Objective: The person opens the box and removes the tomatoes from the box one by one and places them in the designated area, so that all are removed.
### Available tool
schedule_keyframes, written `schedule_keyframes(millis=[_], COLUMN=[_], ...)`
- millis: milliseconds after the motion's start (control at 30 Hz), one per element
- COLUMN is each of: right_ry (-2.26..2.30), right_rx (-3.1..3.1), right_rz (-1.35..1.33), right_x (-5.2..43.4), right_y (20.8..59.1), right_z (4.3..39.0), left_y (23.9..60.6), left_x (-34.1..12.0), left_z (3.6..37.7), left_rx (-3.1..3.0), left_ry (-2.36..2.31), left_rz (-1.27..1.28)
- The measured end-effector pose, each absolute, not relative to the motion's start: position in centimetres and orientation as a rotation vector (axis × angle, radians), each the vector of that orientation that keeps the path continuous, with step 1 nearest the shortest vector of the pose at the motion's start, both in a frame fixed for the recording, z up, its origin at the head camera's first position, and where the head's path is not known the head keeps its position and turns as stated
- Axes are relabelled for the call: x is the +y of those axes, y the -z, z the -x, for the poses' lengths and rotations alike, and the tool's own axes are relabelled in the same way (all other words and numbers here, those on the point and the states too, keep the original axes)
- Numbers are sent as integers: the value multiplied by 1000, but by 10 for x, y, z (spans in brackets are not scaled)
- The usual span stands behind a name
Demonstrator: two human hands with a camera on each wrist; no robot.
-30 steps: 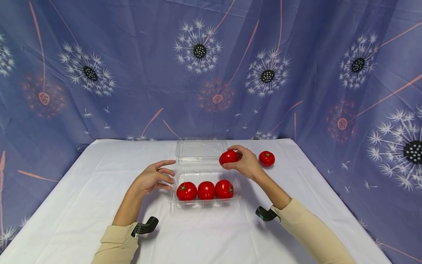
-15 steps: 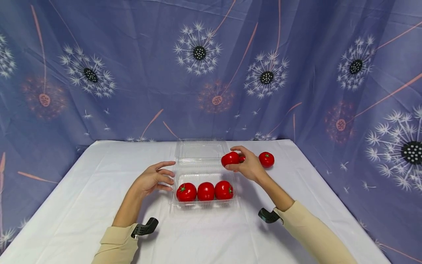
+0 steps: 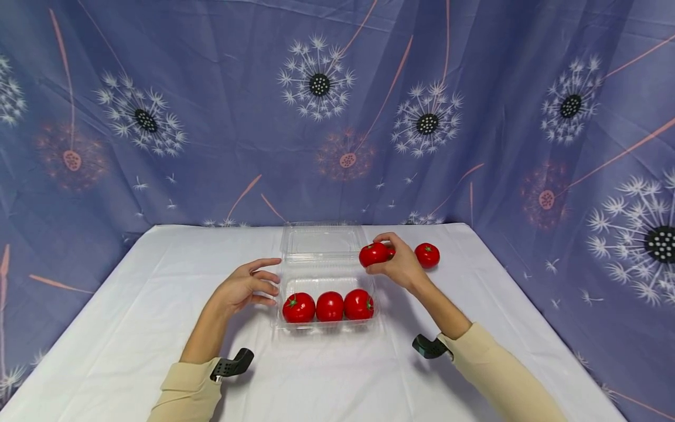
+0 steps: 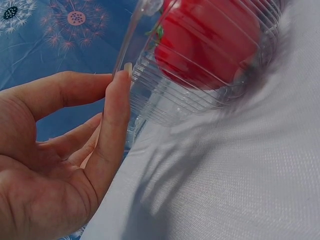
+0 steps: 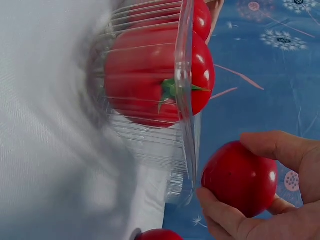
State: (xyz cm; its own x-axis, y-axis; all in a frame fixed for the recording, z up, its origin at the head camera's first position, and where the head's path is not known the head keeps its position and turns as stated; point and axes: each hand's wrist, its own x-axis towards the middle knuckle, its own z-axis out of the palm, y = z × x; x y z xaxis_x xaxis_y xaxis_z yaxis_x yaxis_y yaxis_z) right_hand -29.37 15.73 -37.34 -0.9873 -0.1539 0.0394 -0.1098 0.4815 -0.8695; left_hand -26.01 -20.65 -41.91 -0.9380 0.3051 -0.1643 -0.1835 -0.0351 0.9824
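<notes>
In the head view my right hand [image 3: 398, 264] grips a red tomato [image 3: 373, 255] between thumb and fingers, raised near the back right of a clear plastic clamshell box [image 3: 327, 325]. Three tomatoes [image 3: 330, 306] sit in a row along the box's front. My left hand [image 3: 245, 286] has its fingers spread at the box's left side. In the left wrist view its fingertips lie right at the clear rim [image 4: 122, 52], beside a tomato [image 4: 207, 42] seen through the wall. The right wrist view shows the gripped tomato [image 5: 240, 177] just beyond the box's edge.
The box's hinged lid [image 3: 323, 239] lies open toward the back. Another tomato [image 3: 427, 255] rests on the white tablecloth [image 3: 337, 381] to the right, and one more [image 3: 391, 252] is mostly hidden behind my right hand. A blue dandelion-print curtain [image 3: 237, 117] hangs behind the table.
My right hand has shifted slightly to the right with the tomato in its grip. The left hand and the tomatoes in the box stay where they were.
</notes>
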Motion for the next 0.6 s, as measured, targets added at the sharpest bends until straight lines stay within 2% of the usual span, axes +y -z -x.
schedule_keyframes(millis=[600], right_ry=[1497], right_rx=[2740], right_rz=[166], right_x=[164], right_y=[377], right_z=[298], left_y=[420], left_x=[-207], left_z=[261], left_rx=[1919], left_ry=[-2030], left_rz=[-123])
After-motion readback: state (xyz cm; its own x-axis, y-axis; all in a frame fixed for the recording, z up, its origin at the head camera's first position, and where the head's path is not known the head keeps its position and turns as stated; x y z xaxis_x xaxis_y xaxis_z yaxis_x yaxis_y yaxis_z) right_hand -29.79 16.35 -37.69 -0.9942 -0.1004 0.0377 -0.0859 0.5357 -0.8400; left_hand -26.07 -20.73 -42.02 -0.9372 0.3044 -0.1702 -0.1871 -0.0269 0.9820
